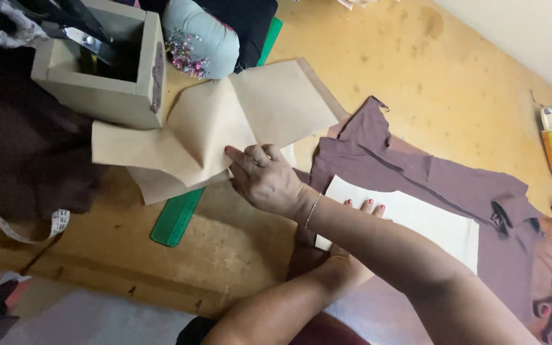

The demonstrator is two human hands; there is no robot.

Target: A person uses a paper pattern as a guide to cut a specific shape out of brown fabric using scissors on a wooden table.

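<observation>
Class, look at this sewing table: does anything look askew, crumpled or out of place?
Yes. The brown paper pattern pieces lie creased and overlapping under the right hand, one edge propped against the wooden box. The brown fabric is rumpled too.

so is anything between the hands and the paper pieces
Nothing visible. The right hand rests directly on the brown paper; the left hand, mostly hidden under the right forearm, touches the white paper.

Tan paper pattern pieces (225,124) lie overlapped, creased, beside wooden box. White pattern sheet (429,223) flat on brown-mauve fabric (442,176).
</observation>
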